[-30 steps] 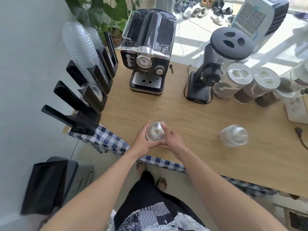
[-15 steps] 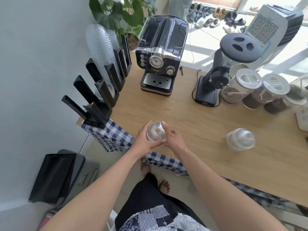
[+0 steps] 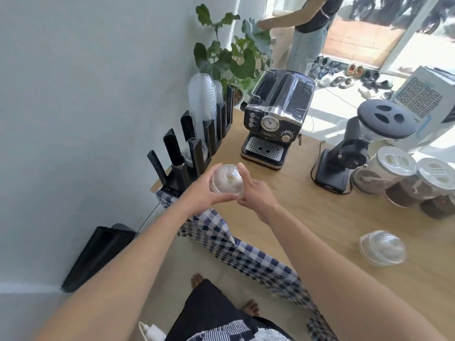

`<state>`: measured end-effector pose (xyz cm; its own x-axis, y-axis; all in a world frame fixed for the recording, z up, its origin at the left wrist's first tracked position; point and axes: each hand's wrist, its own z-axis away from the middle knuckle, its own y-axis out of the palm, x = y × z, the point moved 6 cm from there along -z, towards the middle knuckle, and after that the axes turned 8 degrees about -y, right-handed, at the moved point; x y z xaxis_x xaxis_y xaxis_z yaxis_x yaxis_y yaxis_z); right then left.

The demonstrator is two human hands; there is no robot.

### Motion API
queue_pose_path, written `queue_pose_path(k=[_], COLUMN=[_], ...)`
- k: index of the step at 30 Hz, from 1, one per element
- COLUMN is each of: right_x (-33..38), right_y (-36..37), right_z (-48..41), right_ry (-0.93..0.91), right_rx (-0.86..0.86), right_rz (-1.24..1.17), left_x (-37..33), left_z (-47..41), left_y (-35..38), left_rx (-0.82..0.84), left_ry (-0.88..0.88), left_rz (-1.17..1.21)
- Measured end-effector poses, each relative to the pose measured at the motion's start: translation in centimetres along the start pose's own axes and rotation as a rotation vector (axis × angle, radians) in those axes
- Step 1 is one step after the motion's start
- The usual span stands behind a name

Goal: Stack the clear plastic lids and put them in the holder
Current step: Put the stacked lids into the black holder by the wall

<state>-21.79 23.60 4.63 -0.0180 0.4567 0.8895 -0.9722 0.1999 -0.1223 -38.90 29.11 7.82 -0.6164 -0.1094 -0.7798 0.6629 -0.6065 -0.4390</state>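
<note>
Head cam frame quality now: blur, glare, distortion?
Head view: fisheye bends the table edge and wall; daylight blows out the floor behind the table; motion blur smears the loose lids and jars; the held lids are fairly sharp, with pale sheen on the dome.

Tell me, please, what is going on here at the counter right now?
A person holds a small stack of clear dome lids between the left hand and right hand, just in front of the black holder at the left end of the wooden counter. A tall lid stack already stands in one of its far slots. A second lid stack lies on the counter to the right, untouched.
</note>
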Motion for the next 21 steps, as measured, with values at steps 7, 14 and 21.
queue_pose_path(k=[7,14,21], right_x=[7.7,12.6,13.4], right_y=[5.5,10.3,13.7], right_z=[-1.4,-2.6,-4.3], right_ry=[-0.096,-0.1,0.008], right_rx=[0.102,0.105,0.034], right_rz=[0.037,0.076,0.074], left_x=[-2.0,-1.7,0.3], left_z=[1.9,1.1,-2.6], left_y=[-9.5,-16.4,-19.9], left_rx=[-0.069,-0.088,-0.03], left_ry=[0.028,0.06,0.061], left_rz=[-0.031,0.003,-0.053])
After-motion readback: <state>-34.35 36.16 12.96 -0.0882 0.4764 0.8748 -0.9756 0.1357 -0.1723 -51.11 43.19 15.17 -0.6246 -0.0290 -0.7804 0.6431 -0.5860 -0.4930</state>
